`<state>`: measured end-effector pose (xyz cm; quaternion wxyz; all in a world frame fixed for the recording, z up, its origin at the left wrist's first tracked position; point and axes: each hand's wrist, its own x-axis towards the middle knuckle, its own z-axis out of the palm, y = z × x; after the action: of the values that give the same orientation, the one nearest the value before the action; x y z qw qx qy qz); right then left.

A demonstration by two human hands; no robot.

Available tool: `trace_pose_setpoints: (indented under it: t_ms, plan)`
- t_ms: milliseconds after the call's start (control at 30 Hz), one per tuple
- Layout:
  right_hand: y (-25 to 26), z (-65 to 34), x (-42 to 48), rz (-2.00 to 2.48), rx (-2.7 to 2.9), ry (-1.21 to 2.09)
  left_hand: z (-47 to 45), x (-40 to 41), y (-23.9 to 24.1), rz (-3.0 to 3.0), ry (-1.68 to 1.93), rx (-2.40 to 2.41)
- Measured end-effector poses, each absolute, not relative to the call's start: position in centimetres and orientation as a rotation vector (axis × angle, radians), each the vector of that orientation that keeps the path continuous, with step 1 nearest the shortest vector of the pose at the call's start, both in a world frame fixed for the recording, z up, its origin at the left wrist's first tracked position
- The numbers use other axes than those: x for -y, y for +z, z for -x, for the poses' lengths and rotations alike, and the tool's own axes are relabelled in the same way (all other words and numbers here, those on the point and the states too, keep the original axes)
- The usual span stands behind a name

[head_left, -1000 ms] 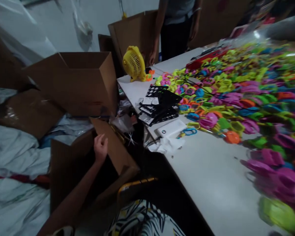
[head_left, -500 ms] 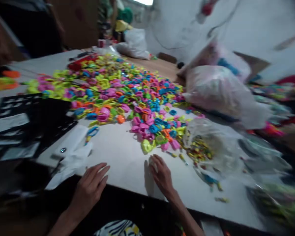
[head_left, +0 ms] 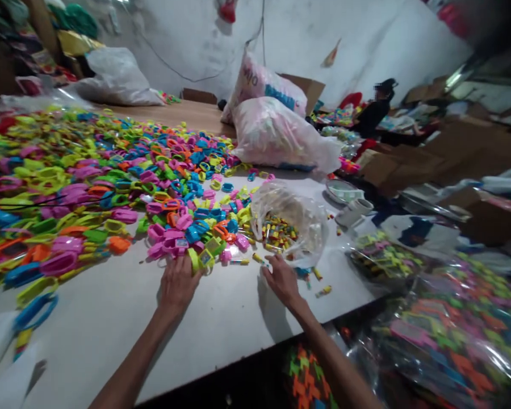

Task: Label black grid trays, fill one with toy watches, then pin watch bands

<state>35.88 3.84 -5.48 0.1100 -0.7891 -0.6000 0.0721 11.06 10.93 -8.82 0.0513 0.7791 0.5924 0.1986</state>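
My left hand point(head_left: 179, 282) is at the near edge of a heap of plastic toy watches point(head_left: 170, 241), its fingers closed on a yellow toy watch point(head_left: 195, 260). Another yellow-green watch point(head_left: 205, 258) lies just to the right of it. My right hand point(head_left: 283, 279) is low over the table, thumb and forefinger apart. Just beyond its fingertips lies a small yellow tube point(head_left: 258, 258) with a pale end. Behind that hand, a clear plastic bag point(head_left: 310, 218) lies open, with many small yellow-and-red tubes point(head_left: 279, 232) inside.
A few loose tubes point(head_left: 323, 291) lie right of my hand. Stuffed white sacks point(head_left: 281, 130) stand behind. Filled clear bags point(head_left: 455, 329) bulge at the right, beyond the table edge. A white cup point(head_left: 354, 213) lies near them. A person point(head_left: 375, 111) is in the background.
My view has swung to the right. My left hand has reached forward from the table's near edge to the watches and closed on a yellow one. My right hand is now nearer the tubes.
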Motion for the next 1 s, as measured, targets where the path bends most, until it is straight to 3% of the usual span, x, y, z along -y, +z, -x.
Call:
trace_pose_setpoints:
  t_ms: [233,300,400,500,667,1000]
  plan:
    - [-7.2,-36.0,-7.3,2.257,1.776,0.222,-8.6,-8.8,-7.3,-1.557,1.007,-1.613]
    - [-7.1,-34.2,-6.9,2.094,1.524,0.389,-8.3,-7.6,-6.6,-1.170,0.993,-1.519]
    - [-5.7,-30.2,-5.4,1.658,1.226,0.918,-8.6,-6.0,-5.9,-0.845,0.956,-1.364]
    - [-4.0,-26.1,-3.8,1.324,1.101,1.337,-8.8,-4.9,-5.5,-0.840,0.921,-1.242]
    - [-2.7,-23.4,-2.6,1.132,1.083,1.598,-8.2,-3.7,-4.5,-0.972,0.850,-1.080]
    - [-2.3,-23.8,-1.7,1.038,1.108,1.688,-7.3,-2.5,-3.8,-0.931,0.736,-1.083]
